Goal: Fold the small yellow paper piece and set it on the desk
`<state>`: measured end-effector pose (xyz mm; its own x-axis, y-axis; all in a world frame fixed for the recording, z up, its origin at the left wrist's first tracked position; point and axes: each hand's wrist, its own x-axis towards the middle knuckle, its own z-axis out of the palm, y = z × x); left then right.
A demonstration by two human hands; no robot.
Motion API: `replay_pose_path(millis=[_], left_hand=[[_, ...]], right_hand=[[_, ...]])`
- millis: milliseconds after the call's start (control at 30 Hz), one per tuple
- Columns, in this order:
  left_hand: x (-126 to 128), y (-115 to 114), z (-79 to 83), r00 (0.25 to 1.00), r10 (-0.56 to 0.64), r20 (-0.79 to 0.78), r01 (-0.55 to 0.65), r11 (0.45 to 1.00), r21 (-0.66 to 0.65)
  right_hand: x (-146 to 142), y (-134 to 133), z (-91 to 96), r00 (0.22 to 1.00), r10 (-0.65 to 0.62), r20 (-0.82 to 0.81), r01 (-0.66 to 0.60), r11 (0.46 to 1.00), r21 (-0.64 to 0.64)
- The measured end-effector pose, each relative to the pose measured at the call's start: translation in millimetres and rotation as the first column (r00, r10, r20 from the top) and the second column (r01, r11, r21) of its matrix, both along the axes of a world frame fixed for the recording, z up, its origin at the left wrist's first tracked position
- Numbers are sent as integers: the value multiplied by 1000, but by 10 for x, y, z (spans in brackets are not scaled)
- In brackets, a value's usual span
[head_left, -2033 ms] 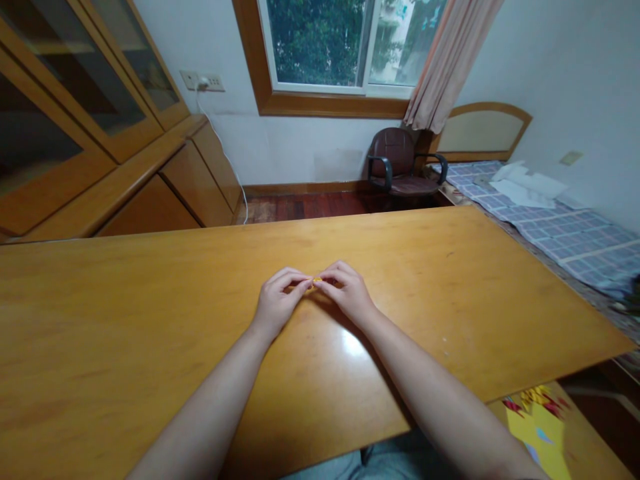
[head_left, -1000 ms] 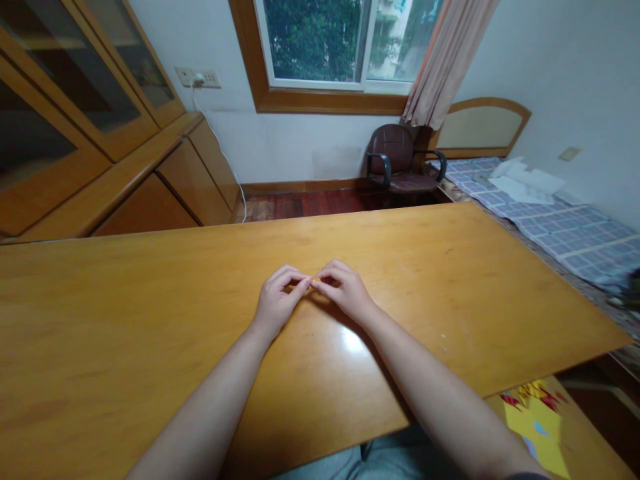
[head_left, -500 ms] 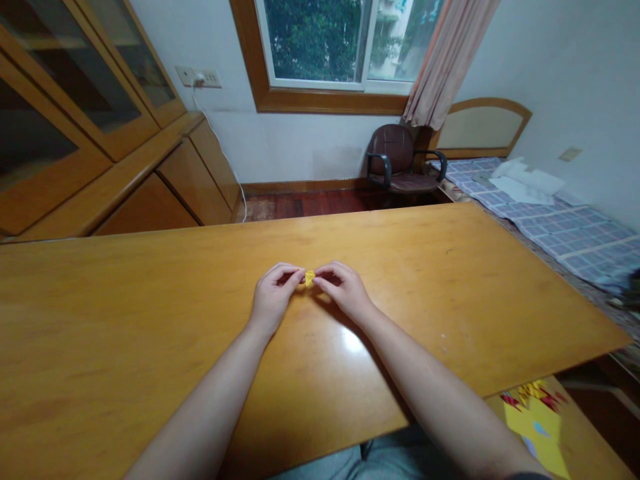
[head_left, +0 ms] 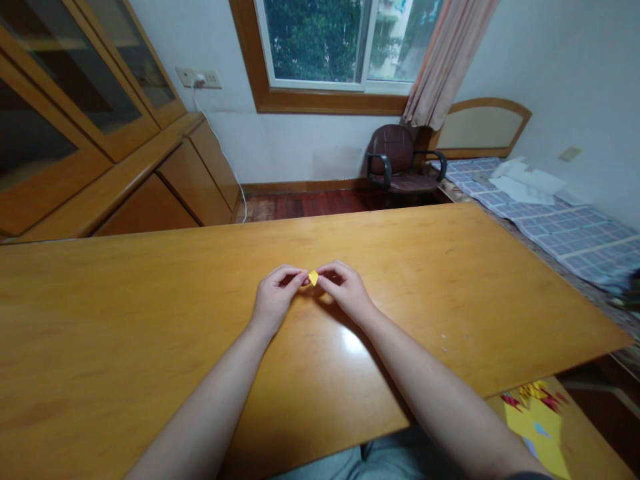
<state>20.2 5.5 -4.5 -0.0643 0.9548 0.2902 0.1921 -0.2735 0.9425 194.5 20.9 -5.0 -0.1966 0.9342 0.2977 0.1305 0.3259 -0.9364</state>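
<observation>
Raised now, yellow paper sits pinched between both hands.

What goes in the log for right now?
left hand: pinching yellow paper piece | right hand: pinching same piece | wooden table: under hands

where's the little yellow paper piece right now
In the head view the yellow paper piece is pinched between the left hand and right hand, just above the middle of the wooden table.
</observation>
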Motion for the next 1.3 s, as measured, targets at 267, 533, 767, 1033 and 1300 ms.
replay_pose_path(millis=[267, 533, 767, 1033, 1300], left_hand=[[1, -18, -22, 975, 15, -222, 21, 987, 157], [-5, -35, 24, 935, 41, -352, 80, 943, 324], [-8, -31, 28, 929, 67, -364, 69, 935, 349], [-3, -37, 28, 934, 79, -350, 43, 943, 329], [8, -34, 36, 958, 55, -280, 25, 961, 275]], right_hand=[[-16, 31, -18, 992, 6, -125, -29, 983, -181], [-53, 4, 24, 968, -11, -251, -66, 953, -295], [-58, -10, 25, 959, -25, -282, -61, 955, -290], [-60, -12, -1, 967, 10, -254, -74, 967, -244], [-54, -18, 12, 987, -2, -158, -17, 993, -118]])
